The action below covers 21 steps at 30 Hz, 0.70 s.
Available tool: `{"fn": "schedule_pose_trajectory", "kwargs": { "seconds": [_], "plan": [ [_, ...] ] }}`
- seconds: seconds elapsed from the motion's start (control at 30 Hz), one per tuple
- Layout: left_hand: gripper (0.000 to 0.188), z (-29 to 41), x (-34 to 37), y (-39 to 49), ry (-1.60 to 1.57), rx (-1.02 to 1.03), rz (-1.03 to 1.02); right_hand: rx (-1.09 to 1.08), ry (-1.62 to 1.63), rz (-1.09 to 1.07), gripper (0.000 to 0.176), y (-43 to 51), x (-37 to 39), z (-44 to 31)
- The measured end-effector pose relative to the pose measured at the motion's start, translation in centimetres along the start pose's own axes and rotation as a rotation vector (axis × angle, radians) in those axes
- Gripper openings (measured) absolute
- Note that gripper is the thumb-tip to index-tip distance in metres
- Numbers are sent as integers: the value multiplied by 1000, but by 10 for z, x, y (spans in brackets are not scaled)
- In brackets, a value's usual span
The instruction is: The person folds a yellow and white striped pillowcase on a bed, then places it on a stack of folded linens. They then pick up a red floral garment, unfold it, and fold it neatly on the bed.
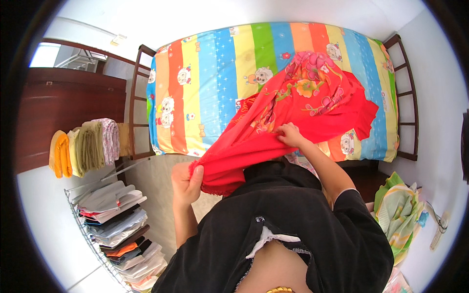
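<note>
A large red cloth (307, 110) with a printed pattern of pink and orange flowers lies bunched on the bed's right half and stretches toward me. My left hand (187, 183) grips its frayed edge between thumb and fingers, off the bed's near side. Further right, my right hand (291, 135) pinches a fold of the same cloth near the mattress's front edge. Between both hands the fabric hangs in long pleats. Under it is a bed sheet (227, 66) with coloured stripes and cartoon sheep.
Dark bed-end frames (406, 99) stand at both sides. On the left, several folded textiles (88, 146) hang over a dark wooden surface (73, 99), above a wire rack (84, 227) of hanging clothes (121, 234). A green and yellow cloth (397, 212) sits at right, near a power strip (439, 230).
</note>
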<state>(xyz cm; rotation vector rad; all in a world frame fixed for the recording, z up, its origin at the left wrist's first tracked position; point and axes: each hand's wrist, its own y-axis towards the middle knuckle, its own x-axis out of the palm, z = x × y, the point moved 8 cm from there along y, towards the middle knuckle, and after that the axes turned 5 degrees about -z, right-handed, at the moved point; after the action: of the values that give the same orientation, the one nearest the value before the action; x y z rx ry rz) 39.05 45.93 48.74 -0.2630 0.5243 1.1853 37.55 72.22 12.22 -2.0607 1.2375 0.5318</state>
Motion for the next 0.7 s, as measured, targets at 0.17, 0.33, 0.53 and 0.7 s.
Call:
{"fn": "schedule_pose_trajectory", "kwargs": {
  "seconds": [0.17, 0.33, 0.53, 0.7],
  "plan": [
    [30, 2, 0, -8, 8, -43, -7, -75, -30, 501, 22, -32, -101, 13],
    [29, 16, 13, -17, 58, 35, -63, -224, 177, 774, 18, -5, -231, -5],
    [28, 35, 27, -32, 83, 108, -115, -368, 193, 111, 22, 134, -159, -70],
    [28, 31, 27, -48, 72, 20, -3, -293, -292, -791, 47, 119, -11, -60]
  ]
}}
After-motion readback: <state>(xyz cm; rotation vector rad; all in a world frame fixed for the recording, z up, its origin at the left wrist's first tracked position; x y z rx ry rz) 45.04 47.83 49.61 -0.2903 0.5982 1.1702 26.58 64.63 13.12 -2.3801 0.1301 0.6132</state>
